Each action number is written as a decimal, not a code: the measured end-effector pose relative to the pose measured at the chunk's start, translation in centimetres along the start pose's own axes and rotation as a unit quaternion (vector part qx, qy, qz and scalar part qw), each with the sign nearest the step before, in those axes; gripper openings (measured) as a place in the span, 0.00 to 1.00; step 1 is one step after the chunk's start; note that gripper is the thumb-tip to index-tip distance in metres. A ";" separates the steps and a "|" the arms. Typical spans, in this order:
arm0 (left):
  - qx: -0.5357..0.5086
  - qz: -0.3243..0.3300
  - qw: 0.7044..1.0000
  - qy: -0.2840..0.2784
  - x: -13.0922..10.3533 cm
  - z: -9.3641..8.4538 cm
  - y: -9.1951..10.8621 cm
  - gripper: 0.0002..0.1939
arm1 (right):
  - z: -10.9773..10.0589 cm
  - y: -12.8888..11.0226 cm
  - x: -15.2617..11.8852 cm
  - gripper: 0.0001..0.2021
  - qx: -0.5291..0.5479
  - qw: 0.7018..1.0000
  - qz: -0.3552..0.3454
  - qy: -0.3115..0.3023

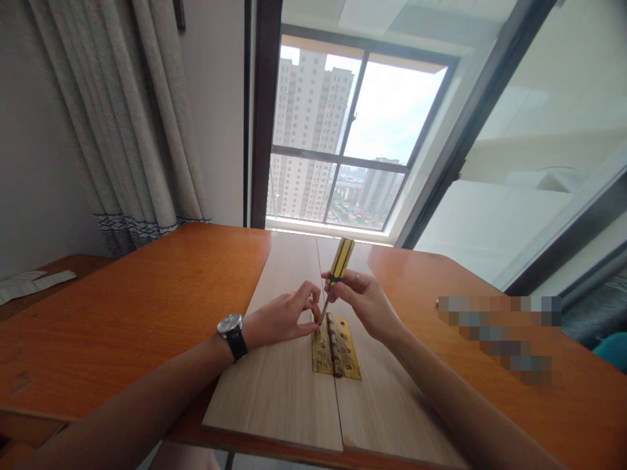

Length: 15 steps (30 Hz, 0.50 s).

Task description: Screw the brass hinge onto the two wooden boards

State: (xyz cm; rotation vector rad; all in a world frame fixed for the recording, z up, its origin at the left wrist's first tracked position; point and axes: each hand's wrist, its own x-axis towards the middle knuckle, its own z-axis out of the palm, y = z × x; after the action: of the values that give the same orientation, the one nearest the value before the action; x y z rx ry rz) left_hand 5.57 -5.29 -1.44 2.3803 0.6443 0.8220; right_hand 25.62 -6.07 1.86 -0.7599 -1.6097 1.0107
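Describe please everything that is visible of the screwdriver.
The screwdriver has a yellow handle with black stripes and a thin shaft that looks metal. It is tilted, handle up, leaning right. The right hand grips it near the handle's lower end. Its tip is at the left leaf of the brass-coloured hinge, by the left hand; whether that hand touches it is unclear.
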 end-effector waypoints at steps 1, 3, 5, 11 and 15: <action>0.000 0.001 1.000 0.000 0.0 0.0 0.0 0.19 | 0.0 0.0 0.0 0.15 0.001 1.000 0.000 -0.001; 0.004 0.005 1.000 0.001 0.0 0.0 0.0 0.19 | -0.1 0.1 0.0 0.14 0.006 1.000 -0.003 0.002; 0.008 0.006 1.000 0.001 0.0 0.0 0.0 0.19 | -0.2 0.2 0.1 0.13 0.014 1.000 -0.004 0.008; 0.013 0.006 1.000 -0.001 -0.1 0.0 0.1 0.19 | -0.3 0.4 0.2 0.12 0.018 1.000 -0.006 0.007; 0.014 0.007 1.000 -0.005 0.0 -0.1 0.1 0.19 | -0.3 0.3 0.1 0.13 0.008 1.000 -0.004 -0.003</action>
State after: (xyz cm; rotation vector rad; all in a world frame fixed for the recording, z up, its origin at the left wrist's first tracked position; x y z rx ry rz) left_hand 5.50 -5.35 -1.36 2.4149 0.6386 0.8126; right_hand 25.87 -5.83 1.68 -0.7400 -1.6062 1.0192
